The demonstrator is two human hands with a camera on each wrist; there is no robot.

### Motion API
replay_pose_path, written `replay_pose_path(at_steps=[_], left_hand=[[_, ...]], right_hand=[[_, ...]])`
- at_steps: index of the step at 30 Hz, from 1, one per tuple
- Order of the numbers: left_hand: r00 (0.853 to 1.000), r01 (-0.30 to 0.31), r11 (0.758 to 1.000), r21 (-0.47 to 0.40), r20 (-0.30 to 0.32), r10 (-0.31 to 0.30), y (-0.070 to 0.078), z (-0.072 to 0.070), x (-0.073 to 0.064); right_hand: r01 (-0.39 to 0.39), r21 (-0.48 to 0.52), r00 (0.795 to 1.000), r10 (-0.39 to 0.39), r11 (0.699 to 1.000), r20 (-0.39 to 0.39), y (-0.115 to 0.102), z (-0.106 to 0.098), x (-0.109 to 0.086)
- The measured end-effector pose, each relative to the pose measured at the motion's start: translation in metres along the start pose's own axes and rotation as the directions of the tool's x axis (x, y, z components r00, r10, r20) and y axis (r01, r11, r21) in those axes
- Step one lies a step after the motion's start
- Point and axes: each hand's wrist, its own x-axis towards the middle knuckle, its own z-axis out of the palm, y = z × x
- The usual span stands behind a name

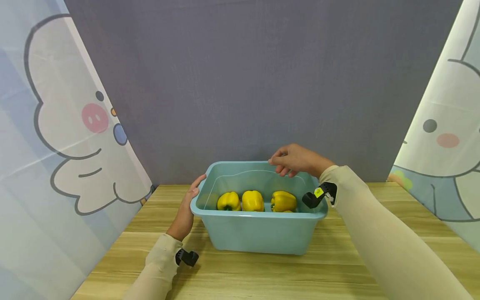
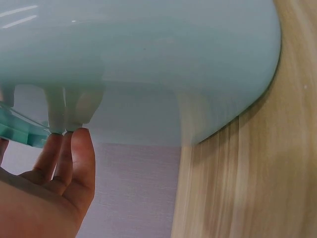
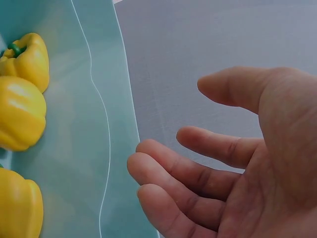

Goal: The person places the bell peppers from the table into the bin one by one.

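Note:
A light blue plastic tub (image 1: 258,233) stands on the table with several yellow bell peppers inside: one at the left (image 1: 228,201), one in the middle (image 1: 253,201) and one at the right (image 1: 283,201). My left hand (image 1: 187,206) holds the tub's left rim; in the left wrist view its fingertips (image 2: 81,144) touch the outer wall just below the rim. Above the far right part of the rim hovers my right hand (image 1: 294,160), holding nothing. The right wrist view shows its fingers loosely bent and the thumb apart. The peppers' lower parts are hidden behind the tub's near wall.
The wood-grain table (image 1: 240,279) extends around the tub. A grey cloth backdrop (image 1: 255,83) rises behind it, with cartoon-printed curtains at the left (image 1: 56,166) and right (image 1: 442,175).

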Motion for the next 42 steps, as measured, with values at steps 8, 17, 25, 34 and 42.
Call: replay_pose_path(at_steps=[8, 17, 25, 34, 42], left_hand=[[1.0, 0.007, 1.0, -0.004, -0.011, -0.007, -0.002, 0.0, 0.002], [1.0, 0.008, 1.0, -0.001, -0.01, -0.008, 0.0, 0.002, 0.002], [1.0, -0.002, 1.0, -0.009, -0.007, 0.002, -0.001, 0.002, 0.002], [1.0, 0.005, 1.0, 0.013, -0.013, -0.005, 0.0, 0.001, 0.002], [1.0, -0.023, 0.999, 0.026, -0.016, 0.023, -0.002, -0.001, 0.001]], right_hand=[[0.01, -0.02, 1.0, -0.01, 1.0, 0.009, 0.0, -0.002, 0.0], [0.006, -0.04, 1.0, -0.007, 0.999, -0.018, 0.002, -0.005, -0.001], [0.011, -0.052, 0.997, -0.015, 0.999, -0.071, 0.007, -0.008, -0.004], [0.026, -0.039, 0.993, -0.03, 0.999, -0.111, 0.015, -0.02, -0.023], [0.021, -0.02, 0.986, -0.024, 1.0, -0.165, 0.032, -0.027, -0.037]])
